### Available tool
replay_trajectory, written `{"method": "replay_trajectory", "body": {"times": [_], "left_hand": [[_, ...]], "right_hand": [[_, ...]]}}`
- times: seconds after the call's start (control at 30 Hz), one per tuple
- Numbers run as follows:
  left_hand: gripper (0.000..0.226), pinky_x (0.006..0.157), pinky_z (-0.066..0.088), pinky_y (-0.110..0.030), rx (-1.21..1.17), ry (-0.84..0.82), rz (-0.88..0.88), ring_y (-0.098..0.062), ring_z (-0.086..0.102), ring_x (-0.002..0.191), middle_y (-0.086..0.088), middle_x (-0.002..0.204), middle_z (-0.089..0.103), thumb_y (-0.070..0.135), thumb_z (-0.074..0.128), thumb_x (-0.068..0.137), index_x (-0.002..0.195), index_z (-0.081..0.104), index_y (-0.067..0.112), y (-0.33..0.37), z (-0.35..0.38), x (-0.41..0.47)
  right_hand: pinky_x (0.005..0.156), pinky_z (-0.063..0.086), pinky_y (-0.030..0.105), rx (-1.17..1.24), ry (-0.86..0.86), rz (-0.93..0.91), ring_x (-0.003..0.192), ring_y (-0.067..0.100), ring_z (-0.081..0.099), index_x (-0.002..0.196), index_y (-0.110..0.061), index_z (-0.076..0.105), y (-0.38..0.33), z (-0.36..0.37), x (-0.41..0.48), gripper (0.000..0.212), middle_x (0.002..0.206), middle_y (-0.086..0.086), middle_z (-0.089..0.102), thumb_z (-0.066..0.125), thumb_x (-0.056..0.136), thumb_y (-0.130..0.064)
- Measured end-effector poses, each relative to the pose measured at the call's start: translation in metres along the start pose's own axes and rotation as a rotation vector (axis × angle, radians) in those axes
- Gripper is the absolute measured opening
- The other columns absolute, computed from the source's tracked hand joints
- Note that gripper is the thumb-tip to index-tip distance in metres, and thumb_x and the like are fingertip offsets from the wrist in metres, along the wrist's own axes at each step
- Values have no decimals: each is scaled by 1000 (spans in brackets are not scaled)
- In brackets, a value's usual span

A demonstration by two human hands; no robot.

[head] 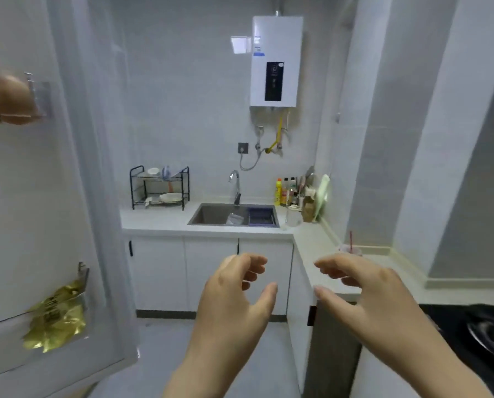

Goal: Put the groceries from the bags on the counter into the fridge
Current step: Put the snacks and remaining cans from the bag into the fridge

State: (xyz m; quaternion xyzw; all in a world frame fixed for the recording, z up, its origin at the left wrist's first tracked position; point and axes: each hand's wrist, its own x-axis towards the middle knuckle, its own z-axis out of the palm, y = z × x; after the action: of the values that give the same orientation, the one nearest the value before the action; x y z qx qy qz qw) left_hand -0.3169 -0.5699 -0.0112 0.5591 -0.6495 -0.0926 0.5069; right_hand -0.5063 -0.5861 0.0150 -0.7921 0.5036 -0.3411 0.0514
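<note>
White fridge door [39, 196] stands open along the left side, its inner face towards the camera. On the lower door shelf a gold packet [56, 314] stands roughly upright, long axis near vertical with the top leaning right; its dark print is too blurred to read. On the upper door shelf brown eggs [4, 96] sit in a clear tray, cut off by the frame edge. The left hand [234, 294] and right hand [363, 285] are held out side by side, apart, fingers loosely curled and thumbs spread, gripping nothing. Below them a strip of grey floor [165, 354] runs between the door's free edge and the cabinet corner. The pale L-shaped surface [312, 242] carries a cup [350, 249] with a red straw near the right hand, a sink [211, 215], a black dish rack [159, 186] and a group of bottles [286, 191]. A black stove [475, 334] lies at lower right. The wall-mounted water heater [276, 60] bears a blue label, not legible.
</note>
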Motion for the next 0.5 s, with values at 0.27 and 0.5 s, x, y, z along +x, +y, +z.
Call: {"method": "replay_trajectory", "body": {"times": [0.27,0.5], "left_hand": [[28,81,50,-13,-219,-352,160,7,56,95,23,100,57,30,70,83,104,55,40,85,143,0],[27,83,49,-15,-411,-647,335,8,54,97,23,102,58,30,67,84,107,58,39,158,245,-31]], "right_hand": [[81,40,3,-75,213,416,101,-13,53,113,-39,63,99,-97,-98,29,105,-29,60,67,85,-34],[79,41,2,-175,428,750,99,-16,53,103,-45,62,138,-149,-186,26,98,-29,63,70,82,-32]]}}
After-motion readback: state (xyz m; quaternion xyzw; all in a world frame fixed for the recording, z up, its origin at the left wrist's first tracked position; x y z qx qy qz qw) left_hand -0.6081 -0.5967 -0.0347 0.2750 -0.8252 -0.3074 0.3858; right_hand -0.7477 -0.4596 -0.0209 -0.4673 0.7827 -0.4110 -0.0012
